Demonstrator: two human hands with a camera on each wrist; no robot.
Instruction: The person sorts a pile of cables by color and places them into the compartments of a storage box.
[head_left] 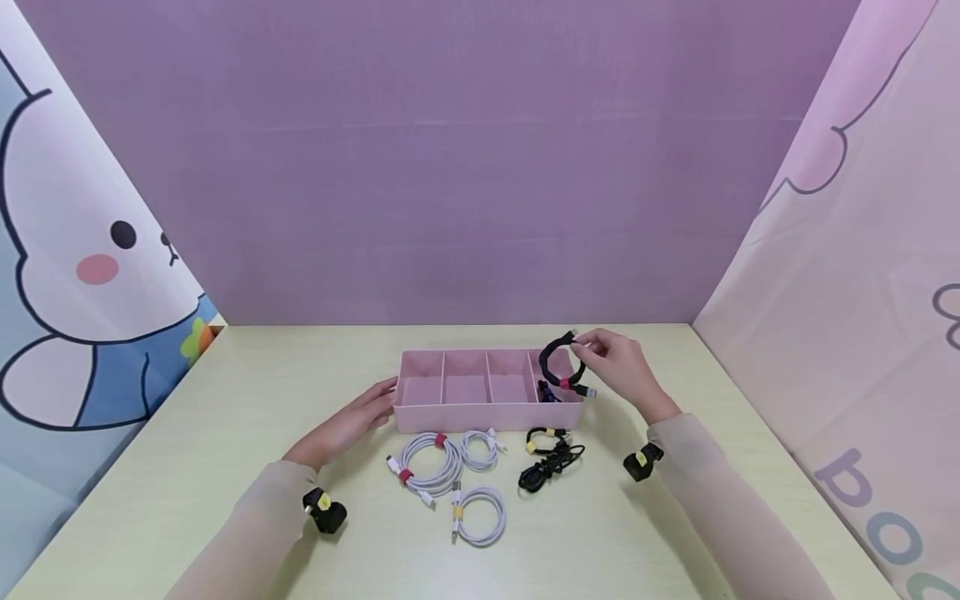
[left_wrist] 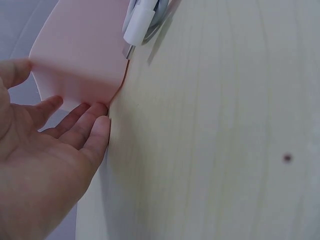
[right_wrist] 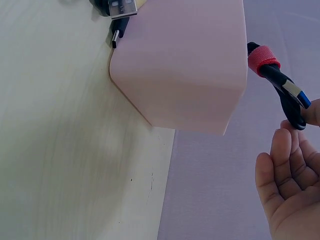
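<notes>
My right hand (head_left: 622, 367) pinches a coiled black USB cable (head_left: 543, 364) between thumb and fingertips, over the right end of a pink divided box (head_left: 487, 417). A red strap (right_wrist: 262, 59) wraps the coil, and its metal plug (right_wrist: 296, 94) points toward the fingers. Below it, a dark bundled cable (head_left: 547, 392) lies in the rightmost compartment. At the box's left end is my left hand (head_left: 348, 425). Its fingertips touch the end wall (left_wrist: 75, 87) low down, with the thumb up at the rim.
In front of the box lie three white cable coils, a large one with red straps (head_left: 454, 468), a small one (head_left: 480, 467) and one with a yellow strap (head_left: 502, 518). Right of them are black cables (head_left: 551, 467). A purple panel (head_left: 465, 208) stands behind the table.
</notes>
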